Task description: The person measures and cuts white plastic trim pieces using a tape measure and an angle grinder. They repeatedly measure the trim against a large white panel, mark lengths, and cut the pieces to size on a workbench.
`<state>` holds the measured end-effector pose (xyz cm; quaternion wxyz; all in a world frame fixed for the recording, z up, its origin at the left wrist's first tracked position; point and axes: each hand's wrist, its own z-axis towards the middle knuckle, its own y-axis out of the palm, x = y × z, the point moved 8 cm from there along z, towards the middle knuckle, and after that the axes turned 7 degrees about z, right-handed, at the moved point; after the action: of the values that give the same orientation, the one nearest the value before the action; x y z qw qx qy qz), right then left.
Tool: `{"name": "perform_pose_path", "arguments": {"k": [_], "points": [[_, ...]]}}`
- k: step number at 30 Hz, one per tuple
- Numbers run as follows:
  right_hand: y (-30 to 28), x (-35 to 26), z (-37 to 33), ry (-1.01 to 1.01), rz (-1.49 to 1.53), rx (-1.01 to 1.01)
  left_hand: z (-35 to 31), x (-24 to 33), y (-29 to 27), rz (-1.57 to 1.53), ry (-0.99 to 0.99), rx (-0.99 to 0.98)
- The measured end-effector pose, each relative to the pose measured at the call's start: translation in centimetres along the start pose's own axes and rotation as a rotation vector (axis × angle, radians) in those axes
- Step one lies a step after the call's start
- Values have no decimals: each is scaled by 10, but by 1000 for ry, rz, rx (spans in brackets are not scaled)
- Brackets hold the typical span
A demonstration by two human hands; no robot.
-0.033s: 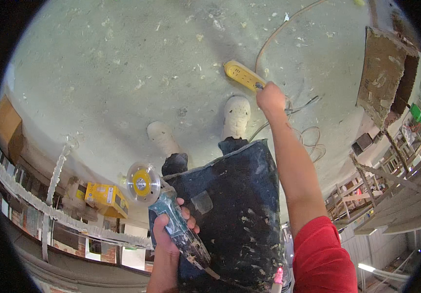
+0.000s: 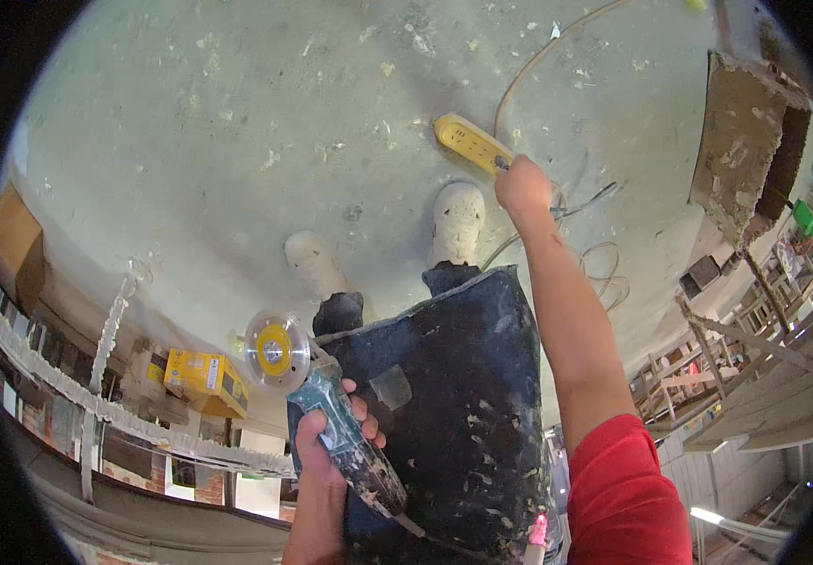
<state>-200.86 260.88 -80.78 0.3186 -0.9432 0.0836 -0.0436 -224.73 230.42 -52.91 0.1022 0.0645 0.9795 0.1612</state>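
Note:
My left hand (image 2: 336,438) is wrapped around the body of an angle grinder (image 2: 345,428). The grinder is teal and dark, smeared with dried material, and has a round disc (image 2: 276,350) with a yellow centre. Its cord leaves the rear end over a dark, stained apron (image 2: 444,414) on my lap. Out in front, my right hand (image 2: 524,186) is closed at the near end of a yellow power strip (image 2: 471,141) lying on the floor. A small dark plug (image 2: 502,163) shows at my fingertips, against the strip; the rest of it is hidden by the hand.
Cables (image 2: 600,268) loop on the floor right of my arm, and another cord (image 2: 529,71) runs from the strip to the top. My pale shoes (image 2: 458,221) stand close by. A worn cardboard box (image 2: 731,141) is at right, a yellow box (image 2: 207,377) at left beside a crusted rail (image 2: 110,330).

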Motion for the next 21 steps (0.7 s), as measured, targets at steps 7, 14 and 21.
{"name": "perform_pose_path", "arguments": {"k": [7,14,21], "points": [[-3,-7,3,-58,-80,-34,-1,5,7,30,30,-40],[-14,-17,12,-143,-147,-25,3,6,10,-5,35,-6],[12,-15,14,-256,-173,31,-1,6,1,-4,35,23]]}}
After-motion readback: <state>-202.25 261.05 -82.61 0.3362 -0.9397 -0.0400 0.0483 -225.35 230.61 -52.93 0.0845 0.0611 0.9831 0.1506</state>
